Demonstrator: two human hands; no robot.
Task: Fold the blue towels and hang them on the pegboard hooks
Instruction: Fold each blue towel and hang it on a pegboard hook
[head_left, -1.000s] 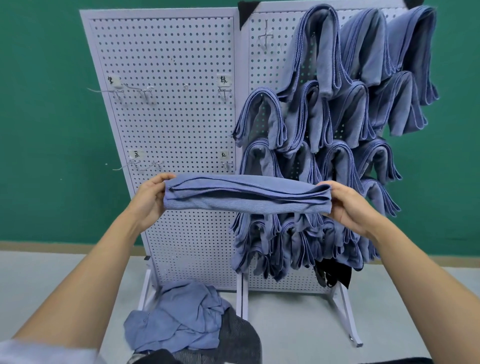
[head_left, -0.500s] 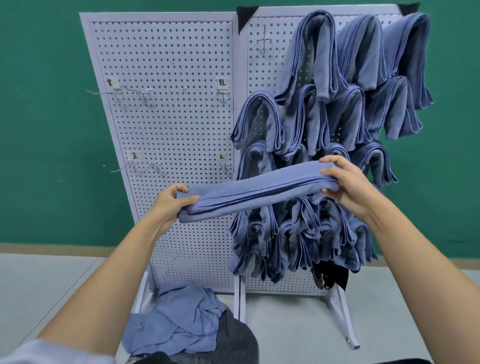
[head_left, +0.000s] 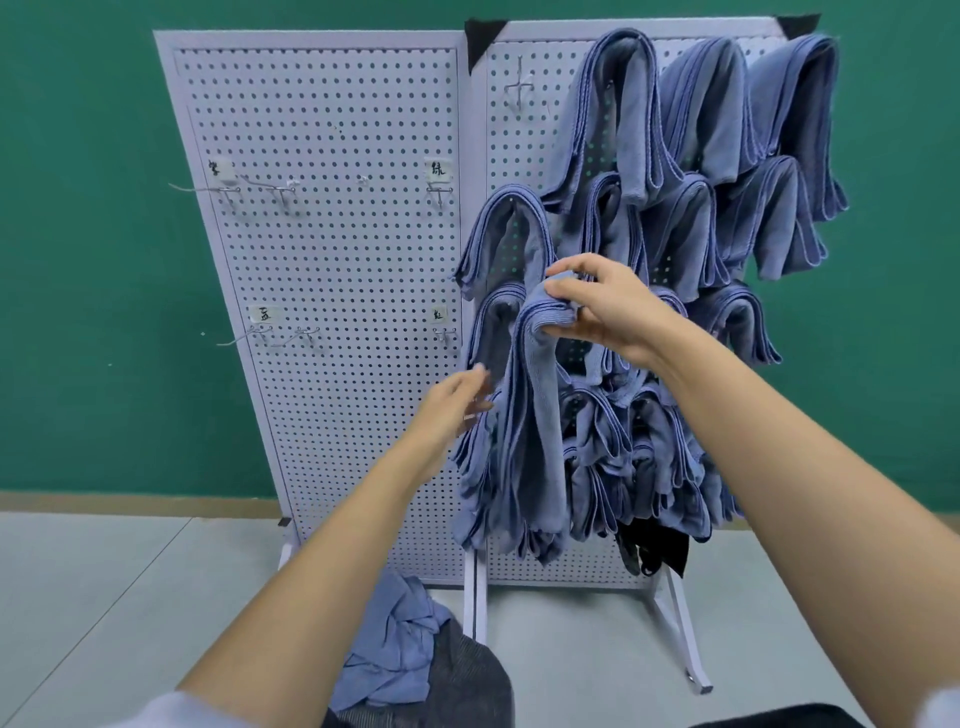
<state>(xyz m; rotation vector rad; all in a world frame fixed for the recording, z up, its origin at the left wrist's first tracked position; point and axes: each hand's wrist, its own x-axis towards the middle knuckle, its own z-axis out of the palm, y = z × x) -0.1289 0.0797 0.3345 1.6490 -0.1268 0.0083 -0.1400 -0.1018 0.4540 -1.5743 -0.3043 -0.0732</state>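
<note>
A folded blue towel (head_left: 535, 415) hangs down in front of the right pegboard panel (head_left: 524, 150), bent over at its top. My right hand (head_left: 608, 306) pinches that top bend among the hung towels (head_left: 691, 171). My left hand (head_left: 457, 405) is beside the towel's left edge with loose fingers, blurred, touching or nearly touching the cloth. Several folded blue towels fill the right panel's hooks. The hook under the held towel is hidden.
The left pegboard panel (head_left: 332, 312) carries bare wire hooks (head_left: 208, 188) and small labels. A pile of unfolded blue towels (head_left: 395, 649) lies in a dark mesh basket (head_left: 467, 680) at the bottom. Black cloth (head_left: 654, 551) hangs low on the right panel. Green wall behind.
The towel was held level between both hands; my right hand rose to the board and now the towel hangs vertically from it. My left hand let go of its end.
</note>
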